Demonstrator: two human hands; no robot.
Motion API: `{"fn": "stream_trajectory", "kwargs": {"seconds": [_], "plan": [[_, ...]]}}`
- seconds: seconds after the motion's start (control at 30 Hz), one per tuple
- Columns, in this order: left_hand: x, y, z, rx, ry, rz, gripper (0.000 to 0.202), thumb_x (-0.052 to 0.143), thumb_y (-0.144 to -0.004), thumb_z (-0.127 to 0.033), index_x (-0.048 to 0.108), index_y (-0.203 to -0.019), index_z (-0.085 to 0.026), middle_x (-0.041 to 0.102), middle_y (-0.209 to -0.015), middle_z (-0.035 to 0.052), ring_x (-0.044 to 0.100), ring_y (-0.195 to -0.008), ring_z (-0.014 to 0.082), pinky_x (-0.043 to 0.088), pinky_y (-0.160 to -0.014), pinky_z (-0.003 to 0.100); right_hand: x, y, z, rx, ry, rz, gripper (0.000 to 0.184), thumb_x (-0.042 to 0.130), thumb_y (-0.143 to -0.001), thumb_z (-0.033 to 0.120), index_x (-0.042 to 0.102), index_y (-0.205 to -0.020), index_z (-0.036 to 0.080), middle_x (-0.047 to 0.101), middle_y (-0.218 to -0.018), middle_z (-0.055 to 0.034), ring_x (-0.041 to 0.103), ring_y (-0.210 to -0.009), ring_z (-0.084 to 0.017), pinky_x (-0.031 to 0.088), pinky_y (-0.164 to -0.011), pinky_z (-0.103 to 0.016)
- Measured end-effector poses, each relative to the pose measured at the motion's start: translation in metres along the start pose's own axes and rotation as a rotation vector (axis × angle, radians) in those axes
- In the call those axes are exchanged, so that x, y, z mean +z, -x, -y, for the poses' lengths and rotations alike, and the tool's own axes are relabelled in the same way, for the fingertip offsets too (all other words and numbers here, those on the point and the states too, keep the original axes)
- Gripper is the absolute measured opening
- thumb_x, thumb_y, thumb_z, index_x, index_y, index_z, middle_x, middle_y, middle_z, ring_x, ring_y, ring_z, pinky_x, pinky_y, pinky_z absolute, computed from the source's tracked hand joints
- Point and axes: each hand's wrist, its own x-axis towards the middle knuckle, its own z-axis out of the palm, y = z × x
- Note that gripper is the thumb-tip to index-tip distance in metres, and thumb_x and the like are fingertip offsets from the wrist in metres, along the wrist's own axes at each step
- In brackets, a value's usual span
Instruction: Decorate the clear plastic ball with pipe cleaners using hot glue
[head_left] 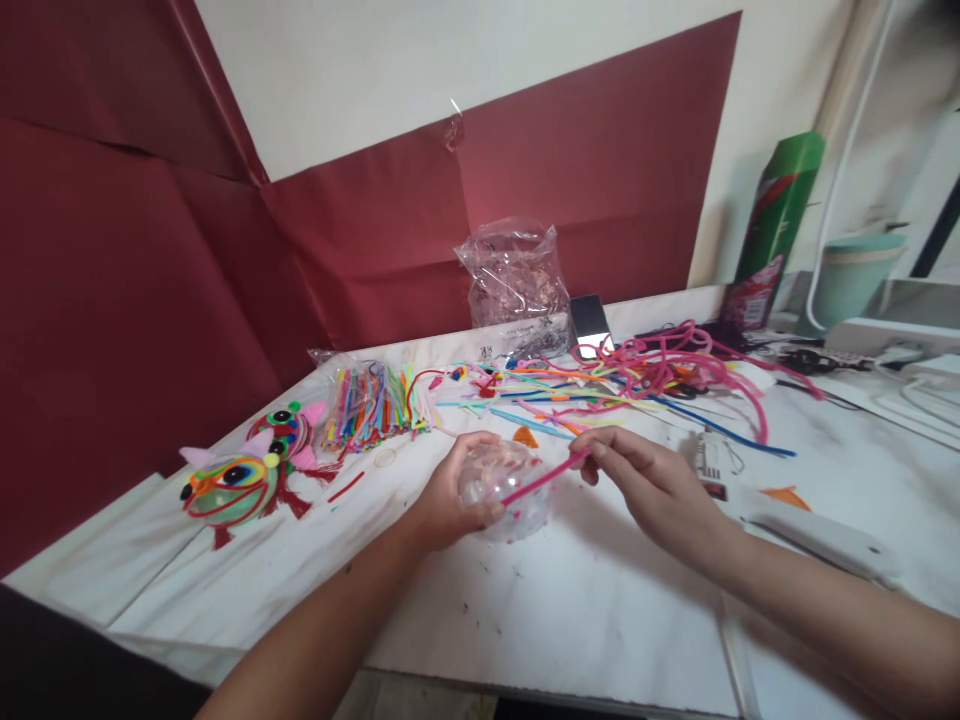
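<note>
In the lower middle of the frame, the left hand (457,490) is cupping a clear plastic ball (517,518), its fingers curving around the left side and its thumb lying by the lower end of a pink pipe cleaner (546,478). Right of center, the right hand (649,490) is pinching the strip's upper end between closed fingertips. The strip is slanting across the ball, so a hard pull could be sliding it off line; the smooth, thin-looking shell could be slipping or denting under a tight squeeze.
</note>
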Motion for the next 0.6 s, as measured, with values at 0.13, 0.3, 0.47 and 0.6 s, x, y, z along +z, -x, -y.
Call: {"fn": "stream_trajectory", "kwargs": {"seconds": [0.13, 0.3, 0.47, 0.6], "plan": [[0.0, 0.0, 0.002, 0.011, 0.034, -0.019, 0.071, 0.077, -0.062, -0.043, 0.04, -0.119, -0.022, 0.058, -0.119, 0.013, 0.055, -0.112, 0.032, 0.041, -0.094, 0.046, 0.003, -0.001, -0.005, 0.145, -0.222, 0.045, 0.022, 0.055, -0.083, 0.042, 0.066, -0.086, 0.023, 0.058, -0.064, -0.0001, 0.055, -0.067, -0.018, 0.043, -0.07, -0.035], [0.0, 0.001, 0.003, 0.009, 0.009, -0.045, 0.071, 0.077, -0.062, -0.04, 0.041, -0.12, -0.022, 0.056, -0.12, 0.0122, 0.053, -0.114, 0.0313, 0.039, -0.096, 0.045, 0.006, -0.001, -0.008, 0.179, -0.309, 0.051, 0.028, 0.059, -0.081, 0.046, 0.065, -0.092, 0.022, 0.06, -0.063, 0.0006, 0.055, -0.063, -0.016, 0.043, -0.067, -0.034], [0.001, 0.002, 0.0, 0.008, 0.005, -0.034, 0.072, 0.078, -0.062, -0.04, 0.041, -0.121, -0.022, 0.051, -0.125, 0.0137, 0.051, -0.116, 0.0328, 0.037, -0.098, 0.047, 0.0, -0.004, 0.0, 0.166, -0.25, 0.027, 0.03, 0.06, -0.079, 0.051, 0.062, -0.089, 0.023, 0.062, -0.063, 0.0, 0.057, -0.061, -0.016, 0.046, -0.063, -0.032], [0.001, 0.002, -0.003, 0.007, -0.01, -0.047, 0.07, 0.078, -0.062, -0.038, 0.042, -0.12, -0.022, 0.05, -0.126, 0.0126, 0.05, -0.118, 0.0316, 0.036, -0.099, 0.045, -0.003, -0.006, 0.001, 0.148, -0.092, 0.036, 0.031, 0.061, -0.077, 0.053, 0.063, -0.07, 0.022, 0.061, -0.062, -0.0008, 0.055, -0.062, -0.016, 0.045, -0.062, -0.031]]}}
